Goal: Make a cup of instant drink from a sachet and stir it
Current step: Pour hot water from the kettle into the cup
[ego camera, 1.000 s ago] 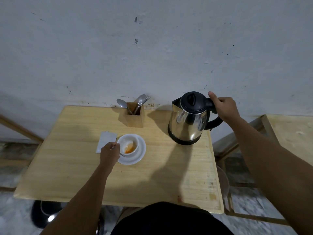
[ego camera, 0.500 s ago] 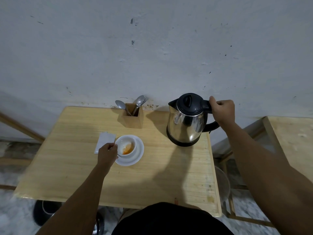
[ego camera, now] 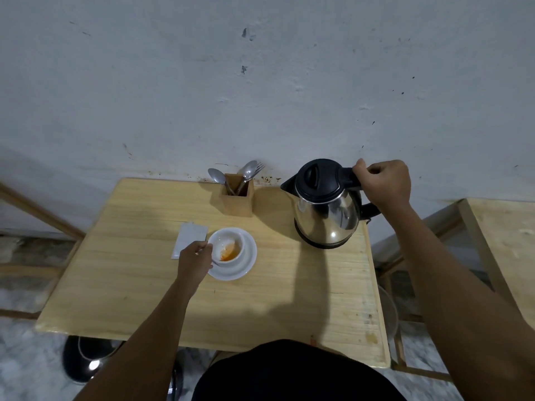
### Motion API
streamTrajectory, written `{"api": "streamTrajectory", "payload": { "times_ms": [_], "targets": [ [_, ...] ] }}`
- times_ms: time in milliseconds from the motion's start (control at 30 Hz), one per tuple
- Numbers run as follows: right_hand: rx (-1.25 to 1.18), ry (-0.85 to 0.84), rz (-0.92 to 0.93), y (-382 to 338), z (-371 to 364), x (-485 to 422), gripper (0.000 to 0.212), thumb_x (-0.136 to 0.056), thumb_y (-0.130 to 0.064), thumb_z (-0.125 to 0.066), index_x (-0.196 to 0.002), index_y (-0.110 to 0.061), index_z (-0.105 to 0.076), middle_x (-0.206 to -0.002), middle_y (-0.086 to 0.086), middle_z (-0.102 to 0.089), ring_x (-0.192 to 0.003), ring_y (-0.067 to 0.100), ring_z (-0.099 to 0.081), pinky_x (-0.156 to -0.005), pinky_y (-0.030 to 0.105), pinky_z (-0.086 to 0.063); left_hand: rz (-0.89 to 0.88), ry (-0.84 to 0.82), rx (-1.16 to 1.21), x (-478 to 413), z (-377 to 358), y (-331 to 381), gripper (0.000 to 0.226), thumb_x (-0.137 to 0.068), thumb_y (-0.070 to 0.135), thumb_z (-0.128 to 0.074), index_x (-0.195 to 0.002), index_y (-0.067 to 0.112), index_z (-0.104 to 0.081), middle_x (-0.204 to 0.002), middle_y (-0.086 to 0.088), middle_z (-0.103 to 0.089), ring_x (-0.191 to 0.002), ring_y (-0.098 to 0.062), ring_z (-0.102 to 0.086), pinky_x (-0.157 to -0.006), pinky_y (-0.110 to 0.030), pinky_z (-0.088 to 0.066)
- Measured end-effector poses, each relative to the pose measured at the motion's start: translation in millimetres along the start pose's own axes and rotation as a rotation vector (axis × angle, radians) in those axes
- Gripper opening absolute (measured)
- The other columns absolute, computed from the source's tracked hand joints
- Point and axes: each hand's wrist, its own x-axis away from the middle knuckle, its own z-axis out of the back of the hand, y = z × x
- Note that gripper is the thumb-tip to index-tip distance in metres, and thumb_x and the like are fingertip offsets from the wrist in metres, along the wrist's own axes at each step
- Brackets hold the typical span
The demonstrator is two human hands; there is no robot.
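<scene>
A white cup with orange powder at its bottom stands on a white saucer in the middle of the wooden table. My left hand grips the cup at its left side, by the handle. A grey sachet lies flat just left of the cup. At the back right stands a steel kettle with a black lid. My right hand is closed around its black handle. The kettle looks upright, its spout pointing left.
A wooden holder with spoons and a fork stands at the back edge against the grey wall. A second wooden table is at the right, with a gap between. A dark round object sits on the floor under the left front corner.
My right hand has kept its grip on the kettle's handle and the kettle has stayed at the back right. My left hand has stayed on the cup.
</scene>
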Motion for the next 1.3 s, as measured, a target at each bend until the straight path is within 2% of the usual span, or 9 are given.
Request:
{"api": "streamTrajectory", "payload": {
  "times_ms": [133, 300, 433, 533, 700, 933, 1033, 1133, 1300],
  "targets": [
    [0.177, -0.075, 0.066, -29, -6, 4, 0.057, -0.078, -0.048, -0.054, -0.04, -0.011, -0.036, -0.039, 0.001, -0.023, -0.038, 0.018, -0.022, -0.045, 0.025, -0.021, -0.012, -0.041, -0.004, -6, 4, -4, 0.021, -0.092, 0.022, -0.055, -0.105, 0.008, -0.062, -0.089, -0.011, -0.065, -0.062, -0.02, -0.062, -0.057, -0.025, -0.047],
    [0.374, -0.157, 0.073, -62, -16, 15, 0.058, -0.077, -0.056, -0.054, -0.045, -0.015, -0.027, -0.042, -0.002, -0.019, -0.039, 0.018, -0.021, -0.046, 0.024, -0.022, -0.025, -0.094, 0.036, -11, 9, -11, 0.028, -0.092, 0.021, -0.057, -0.11, 0.001, -0.064, -0.082, -0.008, -0.061, -0.058, -0.022, -0.059, -0.058, -0.028, -0.049],
    [0.457, -0.221, 0.065, -85, -24, 24, 0.061, -0.077, -0.06, -0.054, -0.047, -0.015, -0.026, -0.042, -0.003, -0.019, -0.041, 0.018, -0.025, -0.046, 0.025, -0.026, -0.039, -0.14, 0.036, -13, 14, -12, 0.028, -0.092, 0.022, -0.057, -0.112, 0.003, -0.064, -0.091, -0.009, -0.062, -0.065, -0.023, -0.058, -0.054, -0.024, -0.047],
    [0.498, -0.276, 0.085, -99, -29, 30, 0.062, -0.076, -0.062, -0.056, -0.047, -0.015, -0.026, -0.042, -0.004, -0.02, -0.041, 0.018, -0.027, -0.047, 0.025, -0.027, -0.056, -0.177, 0.039, -14, 17, -12, 0.026, -0.093, 0.02, -0.056, -0.111, 0.004, -0.065, -0.081, -0.006, -0.061, -0.064, -0.022, -0.058, -0.052, -0.023, -0.048],
    [0.566, -0.373, 0.08, -112, -39, 35, 0.064, -0.073, -0.069, -0.057, -0.049, -0.013, -0.039, -0.043, -0.002, -0.033, -0.043, 0.021, -0.042, -0.05, 0.026, -0.034, -0.082, -0.229, 0.018, -19, 24, -15, 0.023, -0.092, 0.017, -0.055, -0.109, 0.005, -0.066, -0.079, -0.002, -0.062, -0.06, -0.018, -0.059, -0.052, -0.021, -0.049],
    [0.657, -0.515, 0.111, -127, -49, 37, 0.071, -0.07, -0.082, -0.054, -0.052, -0.013, -0.046, -0.049, -0.003, -0.044, -0.051, 0.019, -0.049, -0.051, 0.025, -0.032, -0.115, -0.274, -0.003, -27, 27, -19, 0.026, -0.092, 0.018, -0.056, -0.11, 0.002, -0.066, -0.077, 0.0, -0.063, -0.054, -0.013, -0.058, -0.046, -0.017, -0.05],
    [0.654, -0.588, 0.136, -131, -53, 37, 0.066, -0.066, -0.085, -0.054, -0.076, -0.021, -0.068, -0.081, -0.006, -0.063, -0.076, 0.015, -0.059, -0.061, 0.027, -0.039, -0.132, -0.279, -0.005, -27, 26, -19, 0.026, -0.092, 0.017, -0.057, -0.11, 0.001, -0.066, -0.078, 0.0, -0.063, -0.055, -0.014, -0.058, -0.048, -0.021, -0.051],
    [0.643, -0.655, 0.158, -136, -56, 39, 0.06, -0.064, -0.083, -0.059, -0.095, -0.033, -0.071, -0.098, -0.012, -0.063, -0.087, 0.013, -0.055, -0.069, 0.03, -0.041, -0.146, -0.278, -0.008, -28, 26, -20, 0.025, -0.092, 0.017, -0.057, -0.109, 0.003, -0.067, -0.082, -0.001, -0.063, -0.059, -0.014, -0.058, -0.051, -0.024, -0.051],
    [0.647, -0.734, 0.171, -141, -64, 41, 0.058, -0.06, -0.082, -0.064, -0.093, -0.036, -0.075, -0.08, -0.017, -0.07, -0.075, 0.007, -0.062, -0.062, 0.027, -0.044, -0.156, -0.281, -0.002, -30, 25, -21, 0.024, -0.091, 0.018, -0.057, -0.106, 0.003, -0.069, -0.079, 0.002, -0.062, -0.065, -0.016, -0.058, -0.066, -0.037, -0.055]
  ]
}}
